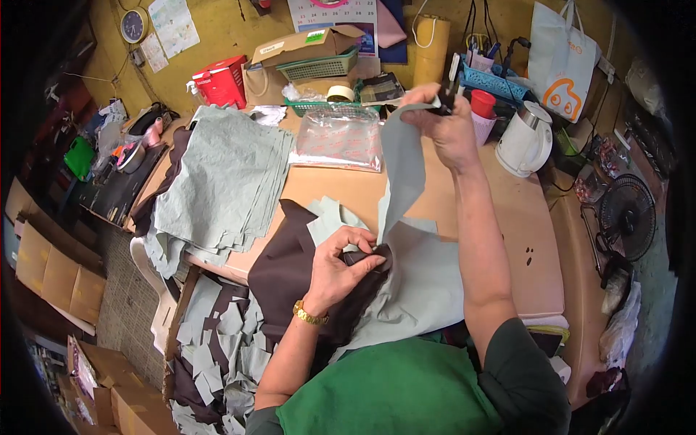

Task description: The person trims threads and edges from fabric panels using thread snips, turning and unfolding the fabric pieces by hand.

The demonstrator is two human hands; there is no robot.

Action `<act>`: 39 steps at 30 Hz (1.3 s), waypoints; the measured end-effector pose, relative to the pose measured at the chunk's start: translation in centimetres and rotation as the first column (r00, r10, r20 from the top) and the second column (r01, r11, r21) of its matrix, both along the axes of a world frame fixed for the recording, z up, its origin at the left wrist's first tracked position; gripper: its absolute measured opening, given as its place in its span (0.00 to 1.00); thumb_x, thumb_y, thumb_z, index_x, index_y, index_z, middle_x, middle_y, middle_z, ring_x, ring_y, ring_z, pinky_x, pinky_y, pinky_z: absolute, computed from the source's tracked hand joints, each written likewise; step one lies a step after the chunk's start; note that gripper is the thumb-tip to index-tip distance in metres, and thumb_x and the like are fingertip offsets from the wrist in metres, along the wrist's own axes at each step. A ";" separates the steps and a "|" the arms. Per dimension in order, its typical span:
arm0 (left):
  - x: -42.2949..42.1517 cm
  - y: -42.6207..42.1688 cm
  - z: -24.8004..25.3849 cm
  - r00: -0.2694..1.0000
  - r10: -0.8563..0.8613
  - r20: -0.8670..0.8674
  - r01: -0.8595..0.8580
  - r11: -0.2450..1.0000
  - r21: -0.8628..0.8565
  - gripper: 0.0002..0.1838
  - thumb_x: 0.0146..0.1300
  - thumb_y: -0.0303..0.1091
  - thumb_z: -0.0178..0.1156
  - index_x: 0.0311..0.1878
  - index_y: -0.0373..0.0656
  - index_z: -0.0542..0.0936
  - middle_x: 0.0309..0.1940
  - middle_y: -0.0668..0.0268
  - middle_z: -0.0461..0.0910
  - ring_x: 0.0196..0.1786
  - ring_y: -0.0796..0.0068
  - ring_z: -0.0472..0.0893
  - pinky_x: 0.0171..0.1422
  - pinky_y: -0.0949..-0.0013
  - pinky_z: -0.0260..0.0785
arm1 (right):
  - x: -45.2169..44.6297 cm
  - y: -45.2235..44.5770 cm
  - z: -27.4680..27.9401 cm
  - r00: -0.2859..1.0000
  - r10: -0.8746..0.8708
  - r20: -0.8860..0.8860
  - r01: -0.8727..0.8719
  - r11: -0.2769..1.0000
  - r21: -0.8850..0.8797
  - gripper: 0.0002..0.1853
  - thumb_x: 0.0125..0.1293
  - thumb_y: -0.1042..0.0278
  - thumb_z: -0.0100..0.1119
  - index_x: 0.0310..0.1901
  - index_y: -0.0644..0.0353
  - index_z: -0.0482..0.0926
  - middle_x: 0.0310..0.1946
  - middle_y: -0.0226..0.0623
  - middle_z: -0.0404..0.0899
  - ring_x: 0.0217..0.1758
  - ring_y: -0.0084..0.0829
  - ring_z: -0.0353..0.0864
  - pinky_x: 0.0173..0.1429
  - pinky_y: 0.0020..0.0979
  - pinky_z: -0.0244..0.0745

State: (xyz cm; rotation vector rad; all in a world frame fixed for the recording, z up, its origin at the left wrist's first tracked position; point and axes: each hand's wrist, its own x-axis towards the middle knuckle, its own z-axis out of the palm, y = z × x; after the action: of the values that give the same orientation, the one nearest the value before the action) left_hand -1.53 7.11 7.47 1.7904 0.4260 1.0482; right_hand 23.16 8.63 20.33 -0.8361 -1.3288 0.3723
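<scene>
Gray strip (404, 174) hangs over the surface (511, 217), left grip (337, 264) pinched on dark cloth (284, 268) at its lower end, right grip (451, 136) clamped on its top and a tool (449, 90); uneven pulling could tear it.

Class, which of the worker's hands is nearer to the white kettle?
Right. The right hand is raised left of the white kettle; the left hand is farther off, lower in view, at the dark fabric.
</scene>
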 end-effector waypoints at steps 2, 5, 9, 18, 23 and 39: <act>0.0 -0.9 0.0 0.998 -0.051 0.020 0.053 0.996 -0.077 0.12 0.50 0.21 0.75 0.33 0.39 0.79 0.44 0.65 0.81 0.48 0.75 0.79 0.57 0.70 0.70 | 0.0 1.4 0.1 0.987 0.157 0.034 -0.156 0.988 -0.011 0.08 0.55 0.79 0.71 0.33 0.61 0.81 0.34 0.32 0.81 0.34 0.21 0.77 0.39 0.24 0.71; -0.4 -2.1 0.3 0.982 -0.180 0.055 0.185 0.978 -0.096 0.12 0.49 0.22 0.76 0.34 0.39 0.82 0.43 0.66 0.81 0.47 0.76 0.79 0.56 0.72 0.70 | -0.6 4.1 -0.4 0.952 0.305 0.019 -0.304 0.952 -0.029 0.10 0.53 0.78 0.73 0.33 0.60 0.80 0.35 0.32 0.79 0.38 0.23 0.77 0.41 0.24 0.70; -1.0 -3.3 0.5 0.955 -0.263 0.137 0.282 0.947 -0.153 0.12 0.55 0.23 0.72 0.44 0.39 0.87 0.42 0.65 0.83 0.45 0.76 0.79 0.53 0.73 0.70 | -2.4 6.0 -1.0 0.902 0.432 -0.019 -0.431 0.894 -0.125 0.11 0.52 0.80 0.73 0.34 0.59 0.79 0.37 0.32 0.79 0.43 0.25 0.78 0.48 0.27 0.72; -0.4 -2.6 1.1 0.992 0.121 0.044 -0.125 0.988 0.089 0.21 0.56 0.20 0.69 0.55 0.41 0.85 0.40 0.65 0.80 0.42 0.76 0.79 0.52 0.75 0.70 | -5.8 0.5 -1.3 0.942 -0.150 0.301 0.155 0.988 0.007 0.07 0.60 0.75 0.70 0.38 0.61 0.83 0.38 0.25 0.80 0.36 0.12 0.74 0.39 0.19 0.68; -0.4 -1.8 0.3 0.984 0.177 -0.015 -0.175 0.978 0.116 0.39 0.48 0.22 0.71 0.69 0.44 0.75 0.34 0.68 0.76 0.44 0.71 0.71 0.54 0.71 0.68 | -6.1 -8.2 -5.1 0.972 0.150 0.183 -0.046 0.877 -0.478 0.05 0.65 0.72 0.65 0.40 0.63 0.84 0.37 0.29 0.82 0.39 0.15 0.76 0.43 0.23 0.72; 0.7 -2.9 1.7 0.956 0.275 -0.101 -0.240 0.933 0.269 0.37 0.46 0.20 0.69 0.66 0.37 0.74 0.32 0.68 0.78 0.41 0.68 0.67 0.48 0.70 0.68 | -8.6 -11.1 -8.0 0.907 -0.001 0.421 0.201 0.880 -0.431 0.06 0.63 0.76 0.67 0.40 0.66 0.81 0.34 0.39 0.77 0.38 0.31 0.83 0.40 0.34 0.76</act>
State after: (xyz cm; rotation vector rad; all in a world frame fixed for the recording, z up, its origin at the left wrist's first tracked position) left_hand -0.87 4.19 9.12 2.0848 0.6501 1.2094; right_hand 14.60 -2.48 12.29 -1.4497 -1.6014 0.4579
